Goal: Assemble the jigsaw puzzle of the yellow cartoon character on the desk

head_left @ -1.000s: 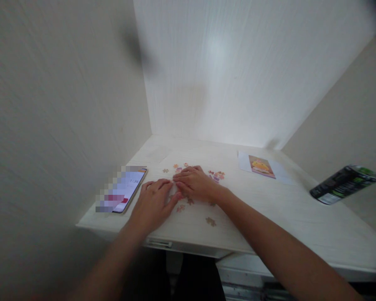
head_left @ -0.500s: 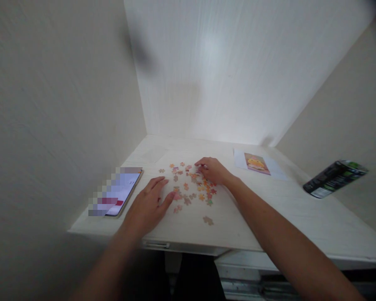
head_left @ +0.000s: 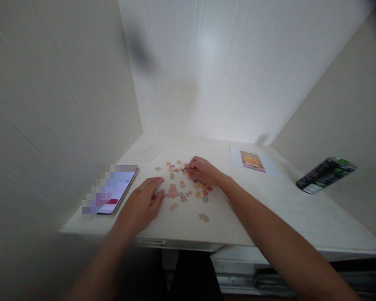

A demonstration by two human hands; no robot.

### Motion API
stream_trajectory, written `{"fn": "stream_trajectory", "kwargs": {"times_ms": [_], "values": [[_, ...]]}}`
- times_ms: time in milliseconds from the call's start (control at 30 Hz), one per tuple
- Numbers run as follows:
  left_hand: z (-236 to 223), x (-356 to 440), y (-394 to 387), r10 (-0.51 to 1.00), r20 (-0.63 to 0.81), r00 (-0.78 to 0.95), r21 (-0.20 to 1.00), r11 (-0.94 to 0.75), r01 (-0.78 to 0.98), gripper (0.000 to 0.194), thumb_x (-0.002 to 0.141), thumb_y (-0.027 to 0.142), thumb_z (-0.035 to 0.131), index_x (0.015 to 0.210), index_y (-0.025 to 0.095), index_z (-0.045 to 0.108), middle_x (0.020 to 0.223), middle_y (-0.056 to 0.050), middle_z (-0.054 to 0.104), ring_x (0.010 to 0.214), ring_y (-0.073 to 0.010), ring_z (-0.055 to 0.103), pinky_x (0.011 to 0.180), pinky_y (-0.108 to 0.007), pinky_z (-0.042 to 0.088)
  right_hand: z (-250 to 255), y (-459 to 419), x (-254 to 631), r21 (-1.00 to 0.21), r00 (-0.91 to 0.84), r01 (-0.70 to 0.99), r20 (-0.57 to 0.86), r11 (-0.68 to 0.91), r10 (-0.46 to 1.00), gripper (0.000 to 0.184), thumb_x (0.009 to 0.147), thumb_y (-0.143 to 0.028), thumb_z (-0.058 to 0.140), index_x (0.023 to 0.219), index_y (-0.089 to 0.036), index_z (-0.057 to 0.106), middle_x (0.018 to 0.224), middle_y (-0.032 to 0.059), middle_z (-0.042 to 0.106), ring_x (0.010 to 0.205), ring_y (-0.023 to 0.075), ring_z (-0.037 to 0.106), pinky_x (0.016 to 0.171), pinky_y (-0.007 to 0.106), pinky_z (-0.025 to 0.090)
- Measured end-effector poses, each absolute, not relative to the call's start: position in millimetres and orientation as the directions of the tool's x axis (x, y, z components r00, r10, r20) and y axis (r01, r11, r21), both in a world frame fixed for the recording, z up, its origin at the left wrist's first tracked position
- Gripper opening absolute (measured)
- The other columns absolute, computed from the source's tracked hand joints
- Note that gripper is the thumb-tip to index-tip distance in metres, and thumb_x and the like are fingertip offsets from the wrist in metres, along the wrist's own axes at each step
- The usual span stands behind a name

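Left hand (head_left: 141,204) loosely spread beside scattered puzzle pieces (head_left: 172,192), right hand (head_left: 203,171) low over others, its hold unclear

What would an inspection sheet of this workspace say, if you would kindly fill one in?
Surface: white wood-grain desk.
Job's things: small multicoloured cut-out jigsaw pieces, loosely scattered; one brownish-grey bit lies apart, nearer the front edge.
Clutter: slim smartphone, screen lit, at left; white paper sheet with a yellow-and-pink picture, far right; black-and-green cylindrical container, right.
Hands: bare left hand beside the pieces, thumb and fingers apart; bare right hand over the pieces, fingertips bunched, grip unclear.
Cables: nothing seen.
Surroundings: plain pale panels left, behind and right.
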State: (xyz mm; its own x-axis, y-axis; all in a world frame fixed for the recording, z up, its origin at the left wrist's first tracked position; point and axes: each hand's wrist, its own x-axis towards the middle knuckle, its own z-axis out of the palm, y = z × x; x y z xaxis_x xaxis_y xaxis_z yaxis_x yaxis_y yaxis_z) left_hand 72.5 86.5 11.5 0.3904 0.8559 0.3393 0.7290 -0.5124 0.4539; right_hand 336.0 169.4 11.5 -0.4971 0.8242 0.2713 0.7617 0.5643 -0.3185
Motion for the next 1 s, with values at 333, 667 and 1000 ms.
{"fn": "stream_trajectory", "kwargs": {"times_ms": [333, 667, 1000], "values": [[7.1, 70.5, 88.0, 0.802, 0.311, 0.511, 0.36, -0.596, 0.717, 0.041, 0.093, 0.043, 0.04, 0.123, 0.022, 0.059, 0.14, -0.004, 0.051, 0.13, -0.0193, 0.044, 0.113, -0.042, 0.035, 26.8, 166.4, 352.8, -0.416, -0.509, 0.743, 0.156, 0.524, 0.846, 0.018, 0.084, -0.024, 0.062, 0.095, -0.021, 0.077, 0.095, 0.0062, 0.07, 0.08, 0.0137, 0.06, 0.074, 0.024, 0.047], [7.2, 71.9, 85.7, 0.775, 0.284, 0.565, 0.286, -0.631, 0.721, 0.042, 0.093, 0.048, 0.041, 0.123, 0.028, 0.061, 0.14, 0.0, 0.053, 0.133, -0.0196, 0.042, 0.116, -0.044, 0.032, 29.5, 165.8, 355.8, -0.394, -0.429, 0.81, 0.106, 0.434, 0.897, 0.013, 0.082, -0.021, 0.063, 0.088, -0.019, 0.075, 0.092, 0.0066, 0.071, 0.079, 0.0144, 0.062, 0.071, 0.024, 0.048], [8.1, 74.6, 86.6, 0.773, 0.294, 0.562, 0.3, -0.633, 0.714, 0.043, 0.093, 0.049, 0.04, 0.125, 0.026, 0.059, 0.135, 0.001, 0.057, 0.131, -0.0179, 0.044, 0.116, -0.043, 0.032, 27.9, 167.0, 365.7, -0.413, -0.43, 0.803, 0.096, 0.429, 0.898, 0.021, 0.08, -0.033, 0.067, 0.095, -0.02, 0.074, 0.092, 0.0067, 0.071, 0.077, 0.0145, 0.062, 0.068, 0.024, 0.047]]}}
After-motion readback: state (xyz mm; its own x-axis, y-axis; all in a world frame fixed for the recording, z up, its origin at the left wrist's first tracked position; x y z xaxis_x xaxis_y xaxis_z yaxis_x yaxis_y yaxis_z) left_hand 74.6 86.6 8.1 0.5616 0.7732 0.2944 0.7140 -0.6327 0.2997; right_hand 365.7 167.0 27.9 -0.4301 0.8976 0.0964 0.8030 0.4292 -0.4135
